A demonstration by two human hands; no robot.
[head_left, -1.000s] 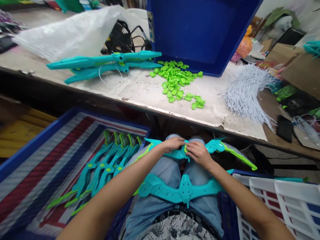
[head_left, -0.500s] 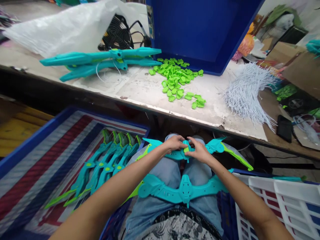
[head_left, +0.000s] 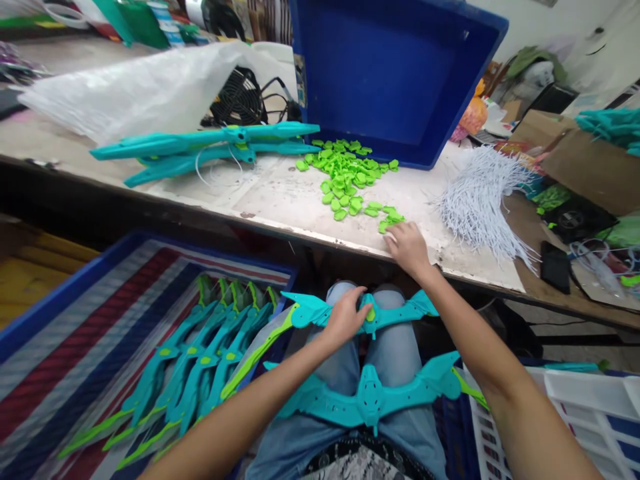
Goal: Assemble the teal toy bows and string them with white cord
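Observation:
Across my knees lies a teal winged frame (head_left: 400, 316) with a green piece (head_left: 371, 312) at its centre. My left hand (head_left: 349, 311) grips this frame just left of the centre. At the table's front edge my right hand (head_left: 407, 248) has its fingers bent down beside the nearest bright green pieces (head_left: 393, 217); whether it pinches one is hidden. A larger heap of green pieces (head_left: 345, 170) lies farther back. Nearer my waist, a second teal frame (head_left: 370, 397) rests on my thighs, untouched by either hand.
Several teal frames (head_left: 193, 360) lie in a blue-rimmed bin (head_left: 115, 250) at left. On the table are stacked teal parts (head_left: 200, 143), a tilted blue crate (head_left: 380, 80), white strings (head_left: 483, 200) and a black phone (head_left: 555, 267). A white basket (head_left: 580, 400) stands at right.
My right hand has left the frame's centre and moved up to the green pieces at the table edge. My left hand stays on the frame. The whole view has shifted slightly.

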